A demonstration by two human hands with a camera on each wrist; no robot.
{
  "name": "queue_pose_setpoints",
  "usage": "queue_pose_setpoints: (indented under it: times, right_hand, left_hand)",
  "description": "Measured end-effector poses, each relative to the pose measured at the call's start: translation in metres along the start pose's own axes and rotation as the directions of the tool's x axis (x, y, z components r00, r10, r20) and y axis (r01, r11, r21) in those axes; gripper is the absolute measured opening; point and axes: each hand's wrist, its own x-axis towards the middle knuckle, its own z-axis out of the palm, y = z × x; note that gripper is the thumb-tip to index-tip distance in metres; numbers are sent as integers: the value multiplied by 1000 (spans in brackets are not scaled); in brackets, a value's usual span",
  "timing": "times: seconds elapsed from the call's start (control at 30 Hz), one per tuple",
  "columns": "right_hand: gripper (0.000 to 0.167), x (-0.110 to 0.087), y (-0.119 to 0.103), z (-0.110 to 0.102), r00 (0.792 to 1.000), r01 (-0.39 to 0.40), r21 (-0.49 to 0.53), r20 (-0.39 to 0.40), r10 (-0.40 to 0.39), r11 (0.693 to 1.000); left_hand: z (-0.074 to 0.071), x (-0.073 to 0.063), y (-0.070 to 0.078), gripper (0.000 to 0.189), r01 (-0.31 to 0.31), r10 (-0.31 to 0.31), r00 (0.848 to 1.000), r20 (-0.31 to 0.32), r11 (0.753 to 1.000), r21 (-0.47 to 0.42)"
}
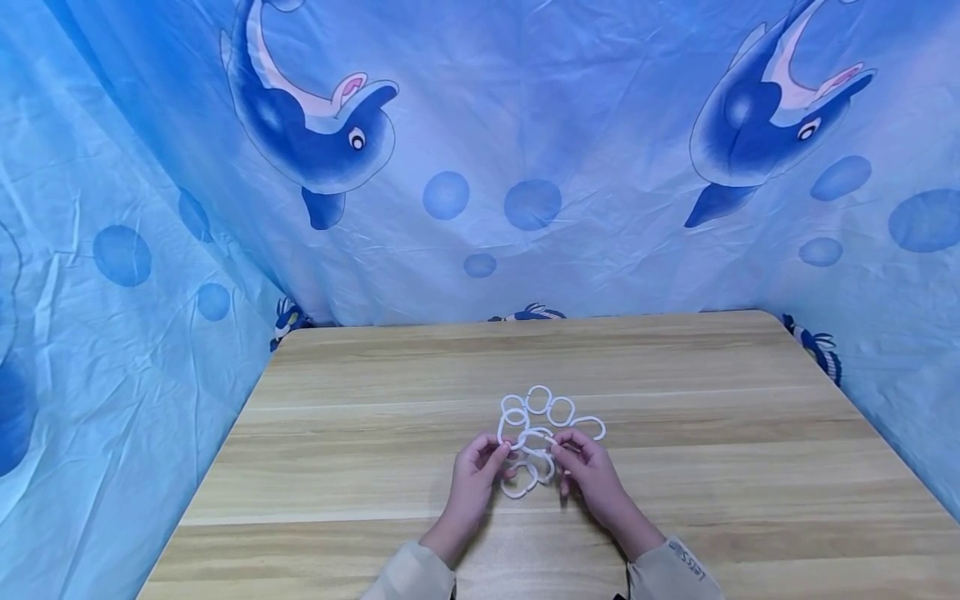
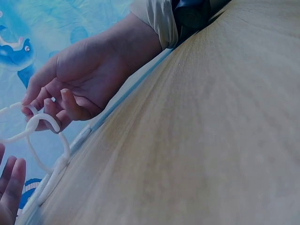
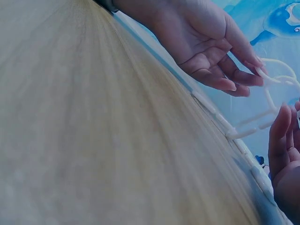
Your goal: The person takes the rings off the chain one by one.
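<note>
Both hands hold parts of a chain of white plastic rings over the wooden table. Between thumb and fingers, my left hand (image 1: 474,473) pinches one white ring (image 1: 500,429). On the other side, my right hand (image 1: 594,477) pinches a linked white ring (image 1: 537,430) by its edge. A gap shows in a C-shaped ring (image 2: 48,116) near the left fingertips in the left wrist view. Below the hands, another ring (image 1: 504,487) hangs or lies close over the tabletop. In the right wrist view, thumb and fingertips meet on a ring (image 3: 280,62).
Several more white rings (image 1: 551,400) curve along the wooden table (image 1: 337,467) just beyond the hands. Blue cloth (image 1: 480,142) printed with dolphins and bubbles hangs behind the table and along its sides. Beige sleeves (image 1: 416,575) cover the forearms near the front edge.
</note>
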Motion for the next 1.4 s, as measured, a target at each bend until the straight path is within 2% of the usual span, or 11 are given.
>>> queue_pose_setpoints:
  times: [0.2,0.33,0.6,0.83,1.2,1.4]
  right_hand:
    - [22,1,2,-1,999,42,0,-2,-42,999]
    - [26,1,3,-2,998,58,-3,-15,-58,998]
    - [29,0,0,-1,998,42,4,-55,-41,999]
    - [26,0,-1,-1,995,38,-6,-97,-38,999]
    - [21,1,2,-1,985,124,-59,-110,-130,991]
    - [17,0,3,-1,985,147,-96,-81,-155,985]
  left_hand:
    - [1,0,0,28,1,-1,1000,6,1000,-24]
    - [1,1,-2,28,-10,11,1000,16,999,-35]
    - [0,2,-3,31,10,-10,1000,16,1000,-24]
    - [0,2,-3,32,4,-3,999,32,999,-33]
    - [0,1,-2,30,4,-3,1000,26,1000,-20]
    - [0,2,-2,27,19,-19,999,30,1000,10]
